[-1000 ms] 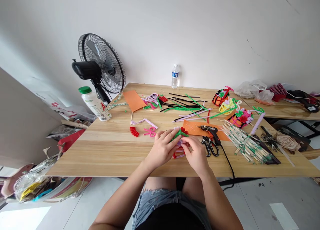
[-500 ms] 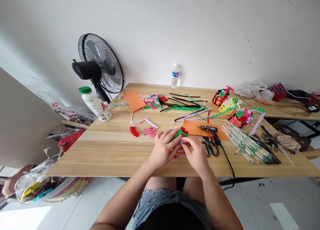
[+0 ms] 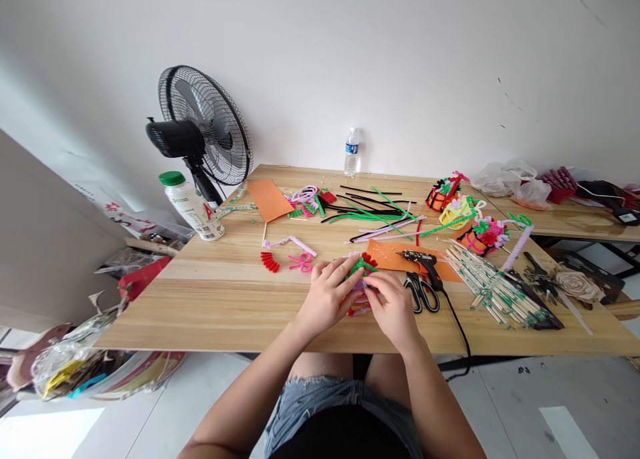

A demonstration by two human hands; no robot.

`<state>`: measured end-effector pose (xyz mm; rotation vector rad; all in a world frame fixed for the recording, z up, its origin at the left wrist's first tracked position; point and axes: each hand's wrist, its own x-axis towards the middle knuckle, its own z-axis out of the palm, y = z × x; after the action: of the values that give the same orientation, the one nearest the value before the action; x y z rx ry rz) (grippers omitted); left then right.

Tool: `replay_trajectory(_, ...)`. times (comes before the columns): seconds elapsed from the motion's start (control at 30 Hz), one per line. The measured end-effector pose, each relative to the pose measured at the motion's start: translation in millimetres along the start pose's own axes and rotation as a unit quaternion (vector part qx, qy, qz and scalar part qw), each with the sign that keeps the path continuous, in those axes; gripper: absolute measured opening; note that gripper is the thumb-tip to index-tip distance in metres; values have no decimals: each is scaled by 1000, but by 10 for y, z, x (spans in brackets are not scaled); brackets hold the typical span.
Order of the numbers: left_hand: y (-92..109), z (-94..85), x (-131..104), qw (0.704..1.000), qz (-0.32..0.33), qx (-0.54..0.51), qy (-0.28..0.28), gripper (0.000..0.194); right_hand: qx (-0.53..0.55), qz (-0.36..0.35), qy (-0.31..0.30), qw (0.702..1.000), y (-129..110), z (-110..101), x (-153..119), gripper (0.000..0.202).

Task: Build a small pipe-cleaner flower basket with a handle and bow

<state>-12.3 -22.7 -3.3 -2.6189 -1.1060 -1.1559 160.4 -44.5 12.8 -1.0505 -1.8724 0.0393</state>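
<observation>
Between my hands, near the table's front edge, is a small pipe-cleaner flower basket [image 3: 361, 264] with green, red and lilac parts. My left hand [image 3: 327, 292] is closed around its left side, fingers over the top. My right hand [image 3: 393, 302] pinches at its right side with thumb and forefinger. Much of the basket is hidden by my fingers. To the right lie black-handled scissors [image 3: 423, 292] and a glue gun [image 3: 424, 262] on an orange sheet [image 3: 383, 254]. A pink bow [image 3: 301, 262] and a red coiled piece [image 3: 270, 262] lie to the left.
Loose pipe cleaners [image 3: 375, 212] lie toward the back. Finished flower baskets [image 3: 481, 236] and a bundle of sticks [image 3: 493, 286] sit at right. A water bottle [image 3: 351, 154] stands by the wall. At left are a white bottle [image 3: 193, 209] and a fan [image 3: 205, 126]. The glue gun's cord [image 3: 457, 326] hangs over the front edge.
The view has shifted very slightly. Both hands keep nearly the same hold on the flower basket; nothing else has visibly moved.
</observation>
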Motion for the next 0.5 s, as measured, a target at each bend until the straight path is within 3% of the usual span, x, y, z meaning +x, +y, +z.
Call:
replay_trajectory(0.2,-14,-2,-1,1000,3,0,-7,38,8,-12,0,1000,44,-1,1,18)
replay_trajectory(0.5,-27,17,-4,1000,5,-2,-1,38,26,25,-16,999,19,-13,19,16)
